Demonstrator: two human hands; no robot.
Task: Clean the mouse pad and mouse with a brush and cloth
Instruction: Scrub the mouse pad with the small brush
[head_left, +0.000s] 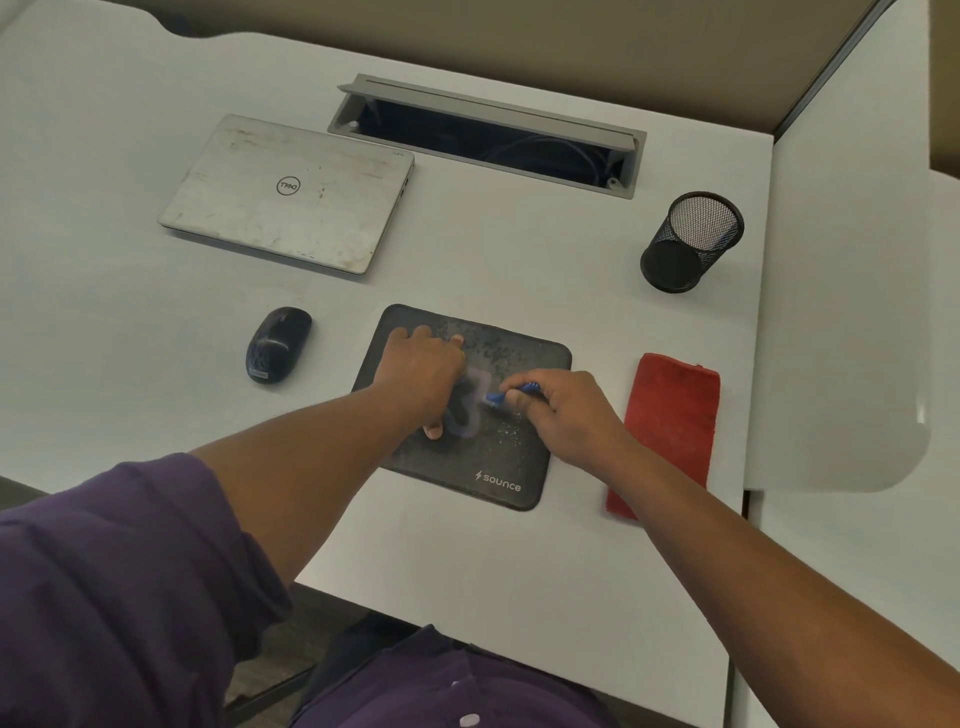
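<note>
Head view: left hand (423, 371) flat, pinning soft, floppy mouse pad (524, 467) near tabletop's front edge; right hand (563, 410) pinching light, stiff blue brush (511, 393) by its handle over pad's middle

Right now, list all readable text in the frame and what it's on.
"sounce", with a lightning bolt sign before it: near corner of the mouse pad.
"DELL", in a ring, seen upside down: lid of the closed laptop.
Small label on the near end of the mouse: too blurred to read.
Red cloth and mesh pen cup: no text visible.
</note>
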